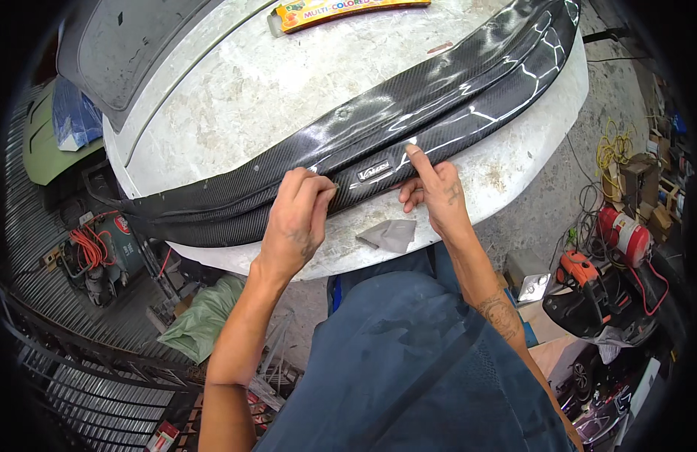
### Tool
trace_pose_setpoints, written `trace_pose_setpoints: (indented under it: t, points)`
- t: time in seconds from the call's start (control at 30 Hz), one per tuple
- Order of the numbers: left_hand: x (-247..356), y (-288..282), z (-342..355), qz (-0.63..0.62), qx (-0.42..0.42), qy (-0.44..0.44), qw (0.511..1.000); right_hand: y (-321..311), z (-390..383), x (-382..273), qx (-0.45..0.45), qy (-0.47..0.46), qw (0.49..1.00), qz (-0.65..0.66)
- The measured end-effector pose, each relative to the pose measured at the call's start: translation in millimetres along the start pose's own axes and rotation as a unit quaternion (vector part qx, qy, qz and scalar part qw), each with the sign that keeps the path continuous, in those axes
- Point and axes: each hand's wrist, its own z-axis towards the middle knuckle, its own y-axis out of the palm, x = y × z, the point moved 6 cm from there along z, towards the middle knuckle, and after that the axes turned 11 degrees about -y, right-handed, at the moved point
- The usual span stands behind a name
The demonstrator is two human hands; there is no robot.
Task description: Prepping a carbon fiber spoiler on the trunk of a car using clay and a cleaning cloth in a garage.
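We look down on a long carbon-fibre spoiler [408, 113] lying across a sanded white trunk lid [273, 98]. Our left hand [297, 218] rests on the spoiler's near edge with its fingers curled and pressed together against the glossy surface; it grips nothing that we can see. Our right hand [437, 192] is half closed, index finger extended, the fingertip touching the spoiler just above and to the right of a small metal badge [375, 172]. The badge sits on the spoiler's near face, between the two hands and close to both. A bright patch under the right fingertip may be a reflection or a bit of tape; we cannot tell which.

Just below the hands, on the lid's near rim, lies a folded grey piece of sandpaper [390, 235], untouched. Beyond the hands, at the lid's far edge, lies a flat orange packet [341, 11]. Well to the right of the right hand, on the floor, we see a red canister [625, 235], an orange power tool [582, 267] and loose cables.

We judge the step in hand to be pressing or checking the spoiler around the badge. The next move calls for steady, even fingertip pressure along the near edge, with the left hand holding the spoiler from shifting on the lid.
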Motion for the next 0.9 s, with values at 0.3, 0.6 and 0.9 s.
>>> trace_pose_setpoints:
  t: [0.3, 0.6, 0.9]
  points:
    - [8.9, 14.6, -1.3, 0.003, 0.055, -0.012, 0.998, -0.2, 0.7, 0.7, 0.018, -0.015, 1.0, -0.01]
    - [10.0, 31.2, -8.6, 0.017, 0.134, -0.1, 0.986, -1.9, 0.2, 7.3, 0.0, 0.01, 1.0, 0.014]
    - [22.6, 34.8, -12.7, -0.047, 0.213, -0.209, 0.953, 30.0, -10.3, 11.7, -0.084, 0.114, 0.988, 0.054]
